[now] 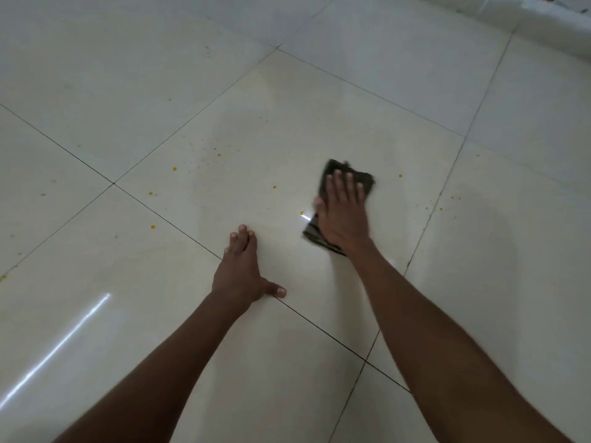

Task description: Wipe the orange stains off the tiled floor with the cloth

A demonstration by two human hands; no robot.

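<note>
On the glossy cream floor (pixel 287 100), the right hand (pixel 343 215) presses flat, fingers spread, on a dark folded cloth (pixel 358 179), a rough rectangle. Left hand (pixel 241 270) lies flat on a tile seam, empty, thumb out. Small orange stains (pixel 174 169) dot the tiles left of the cloth.

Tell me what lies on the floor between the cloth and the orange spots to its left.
Nothing visible does. The right hand presses flat on the cloth; bare tile runs from it to the nearest orange spots. The left hand rests nearer the person, off that path.
</note>
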